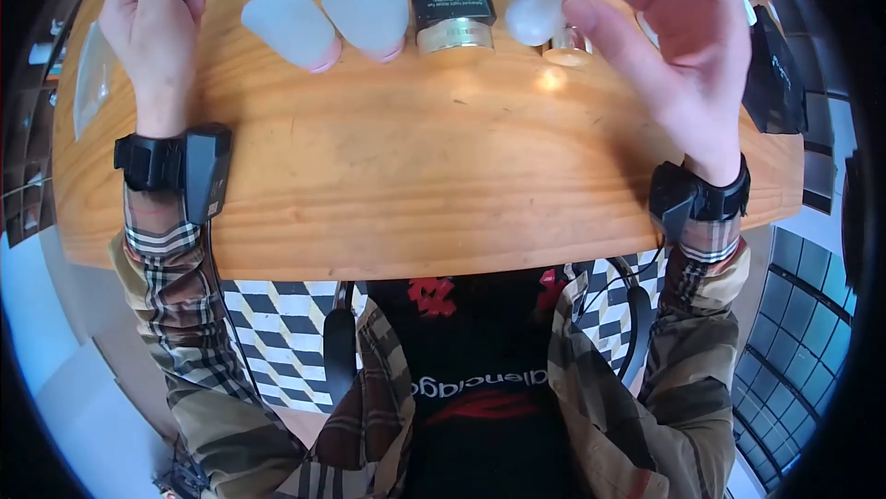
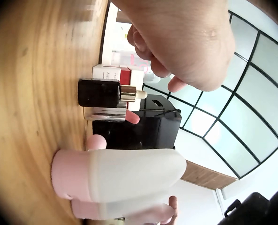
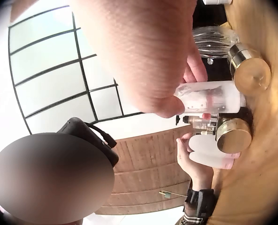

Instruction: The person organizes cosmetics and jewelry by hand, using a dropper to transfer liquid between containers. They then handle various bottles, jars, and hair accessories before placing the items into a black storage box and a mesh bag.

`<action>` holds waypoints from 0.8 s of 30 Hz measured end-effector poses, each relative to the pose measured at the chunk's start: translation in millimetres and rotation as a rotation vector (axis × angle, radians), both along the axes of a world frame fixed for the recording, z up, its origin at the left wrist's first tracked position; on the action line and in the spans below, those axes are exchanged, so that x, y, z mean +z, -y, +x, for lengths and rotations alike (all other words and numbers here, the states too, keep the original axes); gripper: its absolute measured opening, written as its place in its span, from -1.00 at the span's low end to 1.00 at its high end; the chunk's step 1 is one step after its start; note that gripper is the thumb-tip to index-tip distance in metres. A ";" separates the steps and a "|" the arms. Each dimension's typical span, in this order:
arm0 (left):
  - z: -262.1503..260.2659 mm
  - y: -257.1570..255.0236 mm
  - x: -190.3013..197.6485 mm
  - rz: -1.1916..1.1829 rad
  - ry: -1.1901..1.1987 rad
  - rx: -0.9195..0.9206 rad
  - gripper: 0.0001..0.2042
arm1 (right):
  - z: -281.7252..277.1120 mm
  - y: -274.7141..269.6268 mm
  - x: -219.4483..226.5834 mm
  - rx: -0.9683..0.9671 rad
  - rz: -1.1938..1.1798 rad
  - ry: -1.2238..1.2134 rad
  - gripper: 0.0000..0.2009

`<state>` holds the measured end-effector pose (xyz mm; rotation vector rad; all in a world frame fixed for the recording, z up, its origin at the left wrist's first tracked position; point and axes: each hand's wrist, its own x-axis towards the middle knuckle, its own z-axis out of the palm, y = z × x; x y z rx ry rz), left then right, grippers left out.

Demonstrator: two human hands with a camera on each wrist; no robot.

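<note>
My right hand (image 1: 688,60) pinches a translucent bottle (image 3: 209,97) between thumb and fingers, low over the far right of the table. Beneath it in the head view is a small gold-lidded jar (image 1: 568,48). My left hand (image 1: 152,24) hovers at the far left with its fingers loosely curled and nothing showing in them. Nearest to it stands a black dropper bottle (image 2: 99,93) with a gold collar. Two frosted squeeze bottles (image 1: 291,28) stand on their pink caps between the hands. Beside them sits a black jar (image 1: 454,5) with a gold lid.
A wooden table (image 1: 415,167) spreads in front of me. At its right edge stands a black bag (image 1: 773,74). Small boxes (image 2: 106,72) stand behind the dropper bottle. A flat clear plastic piece (image 1: 90,79) lies along the left edge. Cables run from both wrist cameras.
</note>
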<state>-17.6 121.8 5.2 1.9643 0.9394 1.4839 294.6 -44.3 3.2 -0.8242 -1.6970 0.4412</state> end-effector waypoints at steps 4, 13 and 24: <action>-5.2 -3.3 -2.8 0.005 -0.005 -0.008 -0.61 | -9.1 8.0 3.4 -0.007 -0.197 -0.031 -0.22; -34.0 -65.3 -28.4 -0.071 0.150 -0.268 -0.65 | -6.9 8.8 2.0 -0.083 -0.138 0.222 -0.22; 7.2 10.2 3.3 0.067 0.087 -0.048 -0.65 | 26.4 4.5 -2.7 -0.270 -0.039 -0.120 -0.75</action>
